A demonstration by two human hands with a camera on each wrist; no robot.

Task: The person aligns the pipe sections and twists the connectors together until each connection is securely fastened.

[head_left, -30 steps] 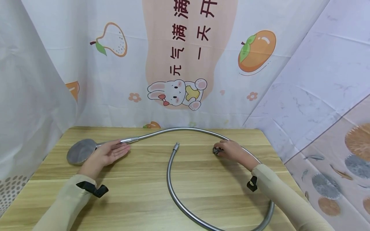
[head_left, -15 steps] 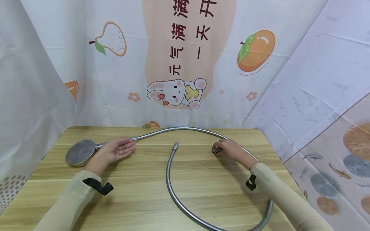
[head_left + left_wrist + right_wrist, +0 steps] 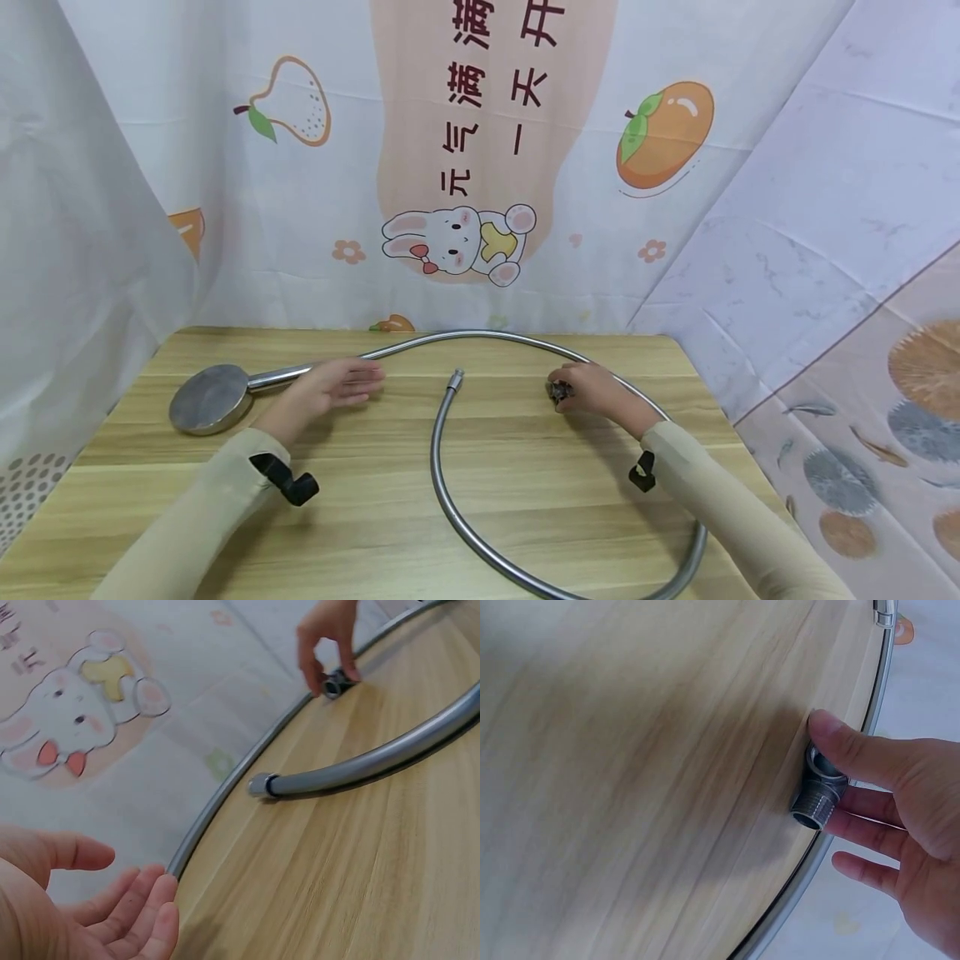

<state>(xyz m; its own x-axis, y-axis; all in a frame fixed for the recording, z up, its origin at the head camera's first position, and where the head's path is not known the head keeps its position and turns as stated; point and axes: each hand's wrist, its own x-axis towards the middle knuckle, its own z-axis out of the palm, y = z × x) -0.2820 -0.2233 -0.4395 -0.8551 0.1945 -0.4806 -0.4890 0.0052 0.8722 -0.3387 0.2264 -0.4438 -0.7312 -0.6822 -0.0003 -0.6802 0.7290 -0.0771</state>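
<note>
Between thumb and fingers, my right hand (image 3: 596, 390) pinches a small dark metal pipe fitting (image 3: 814, 799) low over the table. The right wrist view shows its threaded end and a round opening near the thumb. My left hand (image 3: 330, 390) holds nothing; its fingers are extended toward the right, and it overlaps the joint of handle and hose in the head view. A round shower head (image 3: 206, 400) lies at the left, its chrome handle (image 3: 277, 377) partly behind that hand. From there a metal hose (image 3: 480, 334) loops around to a free end (image 3: 262, 786) between my hands.
The wooden table (image 3: 360, 508) bears the hose, whose loop passes under my right forearm and runs close to the front edge. A printed curtain (image 3: 300, 208) hangs right behind the table's back edge. Black straps (image 3: 288, 479) sit on both wrists.
My left hand has moved right, from beside the shower head along the handle, uncovering more of the handle. The right hand stays nearly in place, with the fitting turned slightly.
</note>
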